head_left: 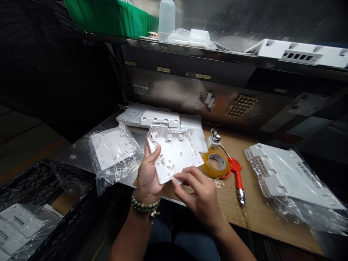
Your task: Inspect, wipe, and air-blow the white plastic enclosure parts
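I hold a flat white plastic panel [174, 152] with moulded clips and ribs, tilted up above the bench edge. My left hand [148, 175], with a bead bracelet on the wrist, grips its left edge, thumb on the face. My right hand [198, 192] pinches the panel's lower edge with thumb and fingers. Just left of the left hand lies a similar white panel in a clear plastic bag [112, 152].
A roll of yellowish tape [216, 164] and a red-handled air blow gun [235, 172] lie on the cardboard sheet [252, 214] to the right. Bagged white parts [288, 177] lie far right, more white parts [163, 119] behind. A black crate [35, 217] with bagged parts sits lower left.
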A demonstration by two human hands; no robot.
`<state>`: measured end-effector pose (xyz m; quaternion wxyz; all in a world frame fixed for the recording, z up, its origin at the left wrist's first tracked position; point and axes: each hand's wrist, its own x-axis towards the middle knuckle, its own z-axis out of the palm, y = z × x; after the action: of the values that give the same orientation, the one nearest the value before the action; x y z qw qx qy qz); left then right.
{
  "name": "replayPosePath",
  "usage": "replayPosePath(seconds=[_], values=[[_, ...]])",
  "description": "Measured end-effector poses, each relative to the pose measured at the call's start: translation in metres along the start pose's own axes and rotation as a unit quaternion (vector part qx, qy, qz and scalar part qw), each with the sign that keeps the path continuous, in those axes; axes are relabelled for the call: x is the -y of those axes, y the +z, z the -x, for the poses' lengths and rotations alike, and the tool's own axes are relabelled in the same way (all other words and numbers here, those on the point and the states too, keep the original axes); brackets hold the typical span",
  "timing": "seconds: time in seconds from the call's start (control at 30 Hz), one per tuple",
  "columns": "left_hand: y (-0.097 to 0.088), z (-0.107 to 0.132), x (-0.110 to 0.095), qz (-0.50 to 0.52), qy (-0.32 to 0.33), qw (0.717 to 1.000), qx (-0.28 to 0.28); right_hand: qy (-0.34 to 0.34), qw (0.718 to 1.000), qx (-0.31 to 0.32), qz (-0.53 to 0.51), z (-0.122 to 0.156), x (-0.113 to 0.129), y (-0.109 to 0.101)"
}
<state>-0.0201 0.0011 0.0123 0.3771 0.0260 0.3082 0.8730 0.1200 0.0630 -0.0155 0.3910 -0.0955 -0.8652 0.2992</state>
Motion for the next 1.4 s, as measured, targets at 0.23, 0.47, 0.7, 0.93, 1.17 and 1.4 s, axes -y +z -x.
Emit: replayPosePath(seconds=[0.23,0.47,0.7,0.93,1.17,1.4], values=[[-0.046,-0.018,-0.030,0.102,-0.093,0.984,0.111,0.132,0.957,-0.236,0.106,0.021,-0.061,-0.062],[-0.068,-0.020,-0.029,0.196,-0.134,0.931,0.278,0.122,0.972,-0.182,0.086,0.031,-0.059,-0.057],[-0.062,-0.012,-0.028,0.122,-0.161,0.979,0.012,0.110,0.975,-0.175,0.084,0.033,-0.057,-0.051],[-0.079,-0.014,-0.034,0.064,-0.164,0.979,0.102,0.086,0.981,-0.143,0.096,0.039,-0.068,-0.056],[-0.111,-0.015,-0.039,0.035,-0.191,0.980,0.053,0.120,0.961,-0.235,0.089,0.008,-0.066,-0.078],[-0.131,-0.006,-0.025,0.046,-0.191,0.974,0.115,0.085,0.961,-0.256,0.058,-0.025,-0.052,-0.072]])
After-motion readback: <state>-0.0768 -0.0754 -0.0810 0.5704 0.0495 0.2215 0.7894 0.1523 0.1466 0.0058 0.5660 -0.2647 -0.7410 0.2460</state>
